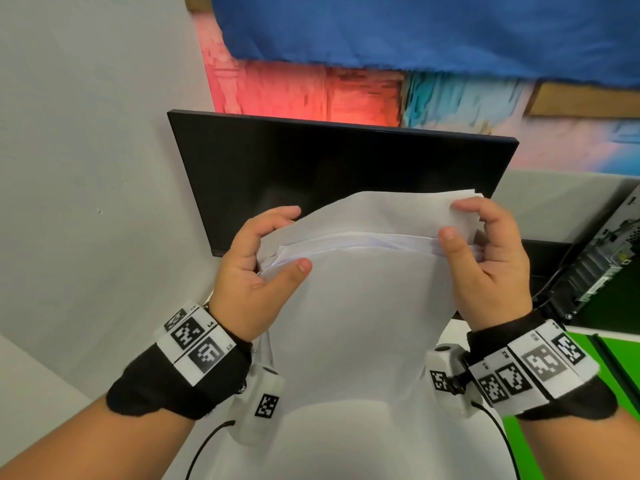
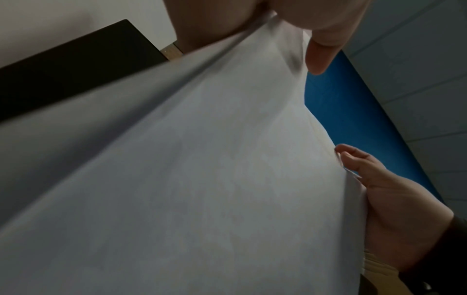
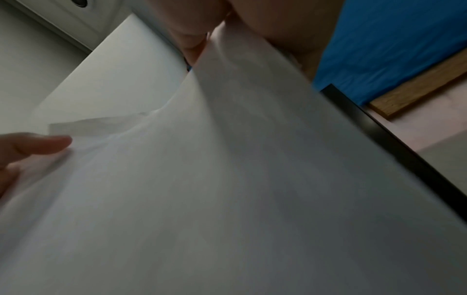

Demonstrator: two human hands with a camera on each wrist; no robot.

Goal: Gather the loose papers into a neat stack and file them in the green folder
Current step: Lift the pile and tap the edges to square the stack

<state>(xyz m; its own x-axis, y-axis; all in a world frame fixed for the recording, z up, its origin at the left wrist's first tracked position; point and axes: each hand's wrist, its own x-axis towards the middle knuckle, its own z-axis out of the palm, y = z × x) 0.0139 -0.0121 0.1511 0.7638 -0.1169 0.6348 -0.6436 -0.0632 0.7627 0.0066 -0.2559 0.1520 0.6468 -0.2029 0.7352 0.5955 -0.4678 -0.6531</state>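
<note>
While the papers [image 1: 363, 306] stand up before the black screen [image 1: 311, 161], the left hand [image 1: 256, 271] and right hand [image 1: 491, 261] pinch their sides; the green folder [image 1: 606, 368] is cut off at right.

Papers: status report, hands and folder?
Left hand and right hand both grip the papers, held up, edges uneven. Green folder at right, nothing filed yet. Monitor behind, no obstruction.

place: office desk / workstation
evidence: dark monitor [image 1: 332, 174] at far center; opened desktop PC chassis [image 1: 602, 258] at far right
walls: plain grey partition [image 1: 86, 168] left; colourful mural [image 1: 346, 95] behind, blue cloth [image 1: 415, 29] above
</note>
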